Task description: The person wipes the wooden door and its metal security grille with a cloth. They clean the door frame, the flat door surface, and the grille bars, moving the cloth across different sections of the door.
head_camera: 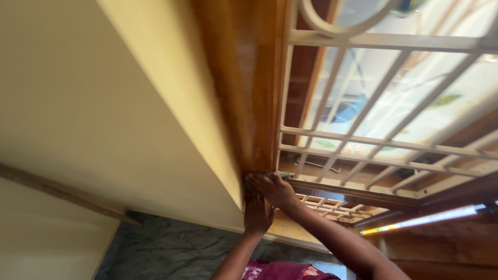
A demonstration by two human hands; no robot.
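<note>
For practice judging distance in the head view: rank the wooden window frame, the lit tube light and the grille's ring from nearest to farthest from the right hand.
From the right hand:
1. Wooden window frame, touching, just above it.
2. Lit tube light, lower right.
3. Grille's ring, top of the picture.

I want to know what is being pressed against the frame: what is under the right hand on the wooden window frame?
A small grey piece sticks out from under the right hand against the wooden frame; the hand covers the rest.
</note>
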